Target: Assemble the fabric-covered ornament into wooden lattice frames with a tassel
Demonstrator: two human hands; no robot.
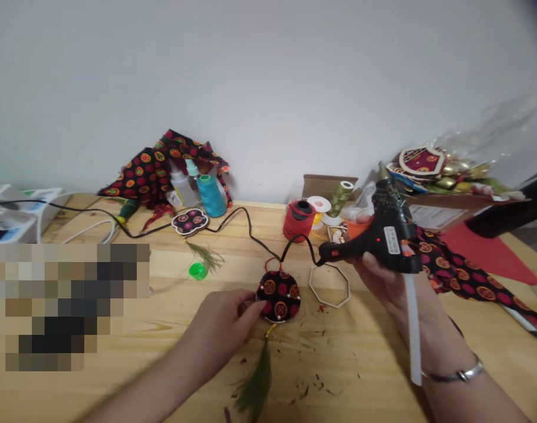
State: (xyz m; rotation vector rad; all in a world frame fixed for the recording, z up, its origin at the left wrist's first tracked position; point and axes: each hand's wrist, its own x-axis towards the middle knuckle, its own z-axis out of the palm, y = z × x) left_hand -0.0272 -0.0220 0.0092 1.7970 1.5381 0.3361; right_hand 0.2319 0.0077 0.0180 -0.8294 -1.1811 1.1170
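Note:
My right hand (pixel 383 276) is closed round a black hot-glue gun (pixel 385 238), held above the wooden table (pixel 118 376) with its white glue stick (pixel 413 329) sticking out towards me. My left hand (pixel 227 326) pinches the left edge of a round fabric-covered ornament (pixel 278 295), black with red and gold dots, lying flat on the table. A green tassel (pixel 256 382) hangs from the ornament towards me. An octagonal wooden frame (pixel 329 285) lies just right of the ornament, under the gun's handle end.
The gun's black cord (pixel 233 220) runs left across the table. At the back stand a red container (pixel 298 220), thread spools (pixel 211 195), bottles and patterned fabric (pixel 154 167). A second ornament (pixel 190 222) and green cap (pixel 198 271) lie left. More fabric (pixel 462 270) is right.

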